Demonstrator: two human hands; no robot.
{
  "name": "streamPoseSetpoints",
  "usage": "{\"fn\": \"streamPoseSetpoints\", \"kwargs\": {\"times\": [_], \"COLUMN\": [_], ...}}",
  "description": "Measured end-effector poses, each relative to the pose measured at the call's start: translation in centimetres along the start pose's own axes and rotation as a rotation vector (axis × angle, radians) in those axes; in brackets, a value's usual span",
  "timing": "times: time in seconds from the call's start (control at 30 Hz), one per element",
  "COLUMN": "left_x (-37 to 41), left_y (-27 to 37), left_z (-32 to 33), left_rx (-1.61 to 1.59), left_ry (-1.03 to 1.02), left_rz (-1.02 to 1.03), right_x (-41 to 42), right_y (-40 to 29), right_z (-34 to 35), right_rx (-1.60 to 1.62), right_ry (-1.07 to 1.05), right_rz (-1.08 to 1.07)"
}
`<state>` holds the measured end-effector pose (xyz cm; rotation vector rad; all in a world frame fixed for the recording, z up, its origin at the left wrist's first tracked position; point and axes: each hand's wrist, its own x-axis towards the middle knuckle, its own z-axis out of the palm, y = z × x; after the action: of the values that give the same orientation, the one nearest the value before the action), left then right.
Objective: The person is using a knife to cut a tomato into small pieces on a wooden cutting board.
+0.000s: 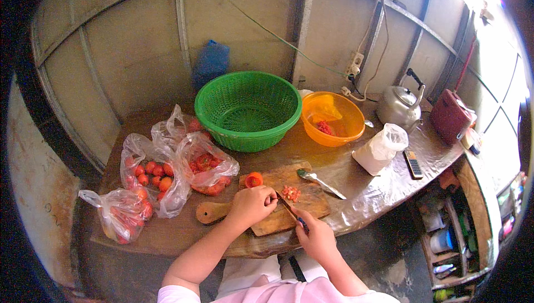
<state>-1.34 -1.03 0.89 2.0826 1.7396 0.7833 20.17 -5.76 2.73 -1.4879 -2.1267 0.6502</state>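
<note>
My right hand (315,236) is closed on the dark handle of a knife (286,204), its blade pointing up and left over a wooden cutting board (273,223). My left hand (255,205) rests on the board beside the blade, fingers curled; whatever is under its fingertips is hidden. Just right of the blade lies a small pile of chopped tomato pieces (291,193). A hollowed red tomato (253,180) sits at the board's upper left, above my left hand. On the board's right edge lies a metal spoon (323,183), with something green at its bowl end.
Plastic bags of tomatoes (156,176) stand at the left. Behind the board are a green plastic basket (249,134) and an orange bowl (331,139) holding red bits. A white bag (373,157), a remote control (413,164), a metal kettle (396,109) and a maroon container (448,115) stand right.
</note>
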Motion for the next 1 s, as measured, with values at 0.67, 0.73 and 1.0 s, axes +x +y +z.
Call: {"fn": "streamPoseSetpoints", "kwargs": {"times": [0.67, 0.73, 1.0], "left_x": [0.2, 0.2, 0.1], "left_y": [0.0, -0.1, -0.1], "left_z": [-0.3, -0.3, -0.8], "left_rx": [0.057, 0.054, 0.048], "left_ry": [-0.019, -0.022, -0.024], "left_rz": [-0.019, -0.019, -0.002], "right_x": [-0.1, 0.0, -0.9], "right_y": [-0.7, -1.1, -0.2], "right_z": [0.1, -0.5, -0.3], "right_rx": [-0.018, -0.021, 0.007], "right_ry": [-0.019, -0.04, 0.044], "right_rz": [0.016, 0.041, -0.008]}}
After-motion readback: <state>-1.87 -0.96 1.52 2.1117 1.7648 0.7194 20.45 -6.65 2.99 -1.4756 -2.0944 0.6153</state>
